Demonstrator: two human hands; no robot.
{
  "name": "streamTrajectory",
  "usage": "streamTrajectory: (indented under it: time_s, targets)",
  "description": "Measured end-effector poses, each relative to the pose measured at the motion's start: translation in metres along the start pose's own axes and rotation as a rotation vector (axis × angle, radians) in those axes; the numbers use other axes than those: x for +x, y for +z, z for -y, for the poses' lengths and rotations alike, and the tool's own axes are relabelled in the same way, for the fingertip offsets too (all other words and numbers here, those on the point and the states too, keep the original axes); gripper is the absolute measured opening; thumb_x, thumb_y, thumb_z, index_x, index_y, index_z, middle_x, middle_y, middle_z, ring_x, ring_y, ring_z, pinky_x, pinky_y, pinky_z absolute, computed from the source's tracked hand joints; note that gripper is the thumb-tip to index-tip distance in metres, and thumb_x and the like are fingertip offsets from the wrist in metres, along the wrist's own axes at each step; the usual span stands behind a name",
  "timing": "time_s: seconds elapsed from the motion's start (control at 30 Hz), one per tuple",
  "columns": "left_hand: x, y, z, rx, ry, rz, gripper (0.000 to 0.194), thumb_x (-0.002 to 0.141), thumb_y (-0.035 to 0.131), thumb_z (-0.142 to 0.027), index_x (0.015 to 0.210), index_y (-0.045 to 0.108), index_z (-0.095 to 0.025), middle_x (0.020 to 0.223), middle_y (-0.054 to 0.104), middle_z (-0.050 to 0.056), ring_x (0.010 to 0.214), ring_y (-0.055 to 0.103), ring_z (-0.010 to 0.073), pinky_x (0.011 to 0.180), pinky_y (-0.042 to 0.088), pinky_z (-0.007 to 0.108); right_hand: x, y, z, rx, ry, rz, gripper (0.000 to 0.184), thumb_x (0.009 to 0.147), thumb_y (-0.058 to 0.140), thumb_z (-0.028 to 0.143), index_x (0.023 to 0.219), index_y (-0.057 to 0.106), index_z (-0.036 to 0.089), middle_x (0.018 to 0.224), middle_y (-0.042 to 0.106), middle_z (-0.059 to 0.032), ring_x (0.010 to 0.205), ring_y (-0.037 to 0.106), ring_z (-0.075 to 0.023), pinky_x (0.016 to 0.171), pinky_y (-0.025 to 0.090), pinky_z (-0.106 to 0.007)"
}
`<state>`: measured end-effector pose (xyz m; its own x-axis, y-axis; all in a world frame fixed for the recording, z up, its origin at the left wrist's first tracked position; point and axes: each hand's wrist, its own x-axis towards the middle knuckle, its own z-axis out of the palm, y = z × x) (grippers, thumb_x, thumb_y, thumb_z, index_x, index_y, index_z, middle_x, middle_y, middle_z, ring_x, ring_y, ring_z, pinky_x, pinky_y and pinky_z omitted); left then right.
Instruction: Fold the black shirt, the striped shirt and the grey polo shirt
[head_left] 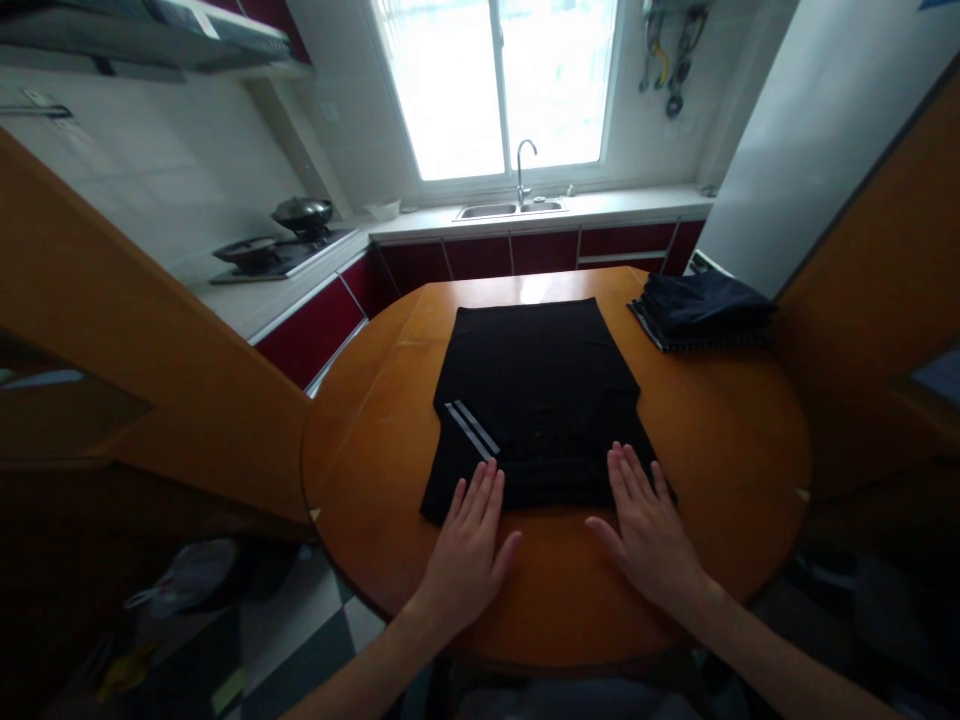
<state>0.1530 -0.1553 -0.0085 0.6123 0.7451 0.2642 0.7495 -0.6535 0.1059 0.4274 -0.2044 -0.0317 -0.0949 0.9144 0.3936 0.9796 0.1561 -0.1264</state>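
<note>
A black garment [540,390], which looks like a shirt with its sides folded in, lies flat on the round wooden table [375,440]. Two pale grey stripes [472,430] slant across its left side. My left hand [469,550] rests at the near left edge, fingers stretched out and fingertips on the cloth just below the stripes. At the near right edge lies my right hand [649,530], palm down, fingers extended over the fabric and thumb apart. Neither hand grips anything.
A stack of folded dark clothes [701,310] sits at the table's back right. Beyond are a counter with a sink [487,211] and, at left, a stove [285,258] with pans. A fridge [810,140] stands at right; bags [195,575] lie on the floor at left.
</note>
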Motion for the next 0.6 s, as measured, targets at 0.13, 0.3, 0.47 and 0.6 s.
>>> streamTrajectory:
  time_s: [0.13, 0.3, 0.47, 0.6]
  targets:
    - [0.028, 0.001, -0.016, -0.067, 0.163, 0.112, 0.07, 0.102, 0.043, -0.04, 0.161, 0.011, -0.021, 0.166, 0.016, 0.008, 0.154, 0.011, 0.0259, 0.123, 0.021, 0.051, 0.011, 0.0, 0.028, 0.092, -0.16, 0.081, 0.075, 0.102, 0.04, 0.043, 0.161, 0.004, 0.013, 0.165, 0.017, -0.0127, 0.153, 0.012, -0.0272, 0.123, 0.015, -0.055]
    - [0.028, 0.008, -0.017, -0.094, 0.22, 0.217, 0.08, 0.098, 0.052, -0.049, 0.161, 0.011, -0.023, 0.167, 0.012, 0.008, 0.154, 0.008, 0.0289, 0.123, 0.022, 0.052, 0.006, 0.005, 0.035, 0.149, -0.28, 0.196, 0.077, 0.097, 0.052, 0.044, 0.159, 0.02, 0.011, 0.165, 0.017, -0.0138, 0.153, 0.011, -0.0278, 0.123, 0.019, -0.053]
    - [0.014, 0.004, -0.013, -0.109, 0.208, 0.247, 0.08, 0.097, 0.054, -0.05, 0.161, 0.01, -0.028, 0.168, 0.005, 0.006, 0.154, 0.007, 0.0306, 0.122, 0.021, 0.054, -0.002, -0.003, 0.027, 0.16, -0.305, 0.224, 0.077, 0.094, 0.058, 0.036, 0.158, 0.023, 0.012, 0.166, 0.015, -0.0151, 0.153, 0.011, -0.0289, 0.123, 0.02, -0.051]
    - [0.007, 0.003, -0.013, -0.11, 0.198, 0.256, 0.078, 0.097, 0.054, -0.048, 0.161, 0.011, -0.031, 0.168, 0.004, 0.005, 0.154, 0.009, 0.0306, 0.122, 0.023, 0.054, -0.002, -0.007, 0.025, 0.16, -0.321, 0.235, 0.074, 0.092, 0.06, 0.031, 0.157, 0.028, 0.013, 0.165, 0.016, -0.0155, 0.153, 0.013, -0.0296, 0.122, 0.022, -0.051]
